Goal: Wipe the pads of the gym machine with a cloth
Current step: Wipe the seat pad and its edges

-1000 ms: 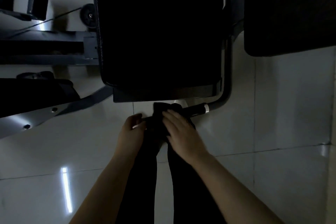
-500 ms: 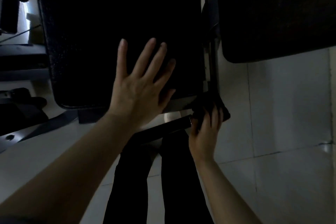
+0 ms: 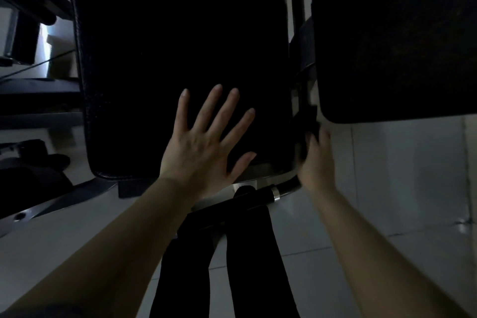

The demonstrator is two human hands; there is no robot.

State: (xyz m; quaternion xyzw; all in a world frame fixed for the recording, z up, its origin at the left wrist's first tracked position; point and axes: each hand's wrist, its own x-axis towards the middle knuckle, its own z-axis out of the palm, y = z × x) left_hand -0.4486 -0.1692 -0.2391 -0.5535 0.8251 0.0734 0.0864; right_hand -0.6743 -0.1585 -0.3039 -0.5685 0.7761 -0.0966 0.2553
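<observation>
Risen beside one pad (image 3: 180, 46), right hand (image 3: 316, 160) apparently grips one cloth (image 3: 305, 124).

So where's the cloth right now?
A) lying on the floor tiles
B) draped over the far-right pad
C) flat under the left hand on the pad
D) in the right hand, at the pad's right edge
D: the right hand grips the dark cloth beside the right edge of the pad, while the left hand lies bare and spread on the pad.
</observation>
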